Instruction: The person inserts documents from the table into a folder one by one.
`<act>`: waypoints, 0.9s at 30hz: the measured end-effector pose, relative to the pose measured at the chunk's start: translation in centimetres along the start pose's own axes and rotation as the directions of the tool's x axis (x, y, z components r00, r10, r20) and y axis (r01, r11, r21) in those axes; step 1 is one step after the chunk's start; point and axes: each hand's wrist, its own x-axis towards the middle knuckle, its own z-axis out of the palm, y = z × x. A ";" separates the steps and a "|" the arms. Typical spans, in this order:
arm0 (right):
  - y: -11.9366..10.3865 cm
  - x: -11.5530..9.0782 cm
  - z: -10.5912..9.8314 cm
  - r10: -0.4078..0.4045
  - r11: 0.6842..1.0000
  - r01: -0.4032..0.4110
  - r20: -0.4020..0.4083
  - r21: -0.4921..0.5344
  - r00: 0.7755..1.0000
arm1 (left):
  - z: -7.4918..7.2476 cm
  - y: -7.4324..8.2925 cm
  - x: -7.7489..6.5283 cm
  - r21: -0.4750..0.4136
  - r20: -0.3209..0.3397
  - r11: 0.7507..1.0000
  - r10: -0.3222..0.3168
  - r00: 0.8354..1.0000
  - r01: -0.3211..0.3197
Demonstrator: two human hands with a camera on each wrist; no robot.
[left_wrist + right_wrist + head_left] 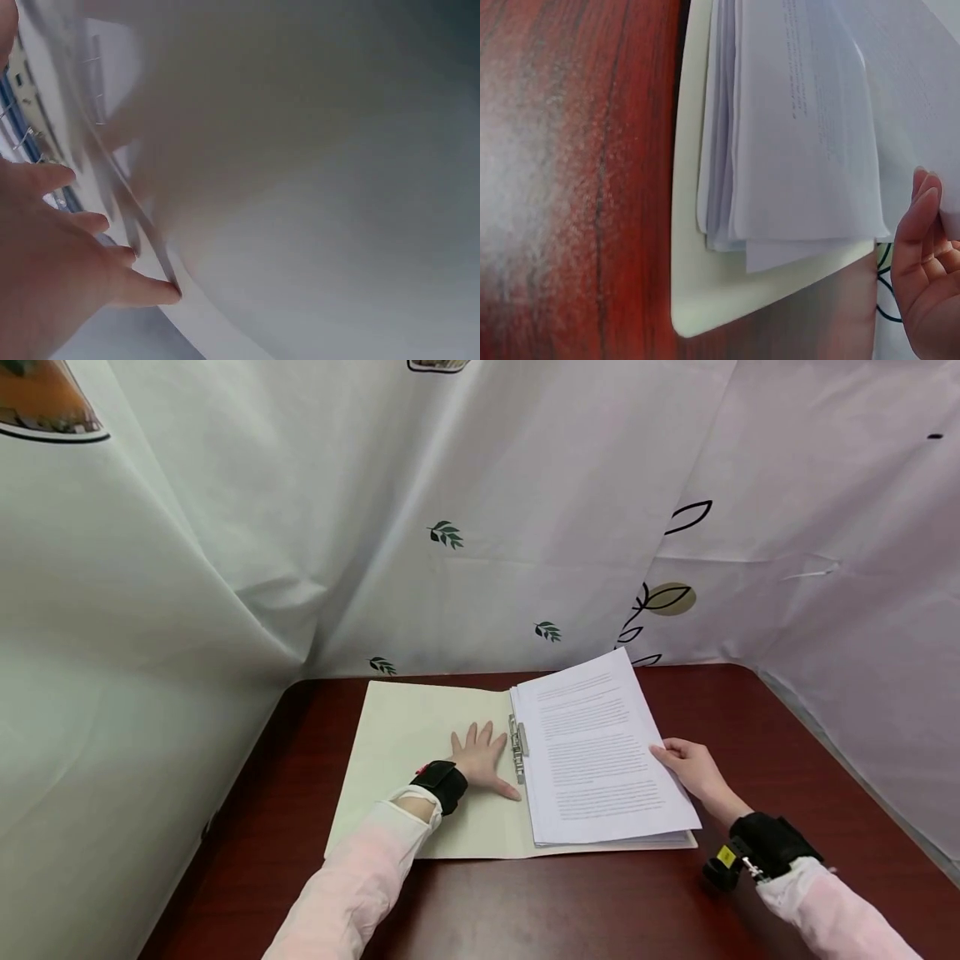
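Note:
A cream file folder [408,727] lies spread flat on the table, a metal clip [517,750] along its middle. Printed sheets of paper [592,752] are stacked over its right half. My left hand [482,763] rests on the inside of the left cover with fingers spread, the thumb pointing toward the clip. At the right edge of the top paper, my right hand [693,768] pinches the sheet between thumb and fingers. In the right wrist view the pinched sheet [915,97] rises away from the stack [802,180], whose lower corners lie over the folder's cover [705,304].
The dark red wooden table [540,902] extends in front of the folder and to both sides. A pale patterned curtain [525,527] hangs behind the table and along its sides. A black strap [444,785] wraps the left wrist; another strap [783,843] is around the right.

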 end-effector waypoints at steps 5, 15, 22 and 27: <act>-0.1 0.4 0.7 0.005 1.000 -0.005 0.003 -0.015 1.000 | 0.2 -0.1 -0.2 0.010 0.023 1.000 -0.002 1.000 0.002; -0.1 0.5 1.0 -0.004 0.998 0.005 0.020 -0.067 1.000 | 0.2 -0.1 -0.2 -0.002 0.021 1.000 -0.010 1.000 0.010; -0.1 0.6 1.2 -0.028 0.985 0.031 0.018 -0.168 0.999 | 0.4 -0.2 0.1 -0.004 0.017 1.000 -0.014 1.000 0.014; -0.2 0.8 1.3 -0.022 0.978 0.027 0.027 -0.207 0.999 | 0.6 -0.3 0.2 0.004 0.018 1.000 -0.018 1.000 0.018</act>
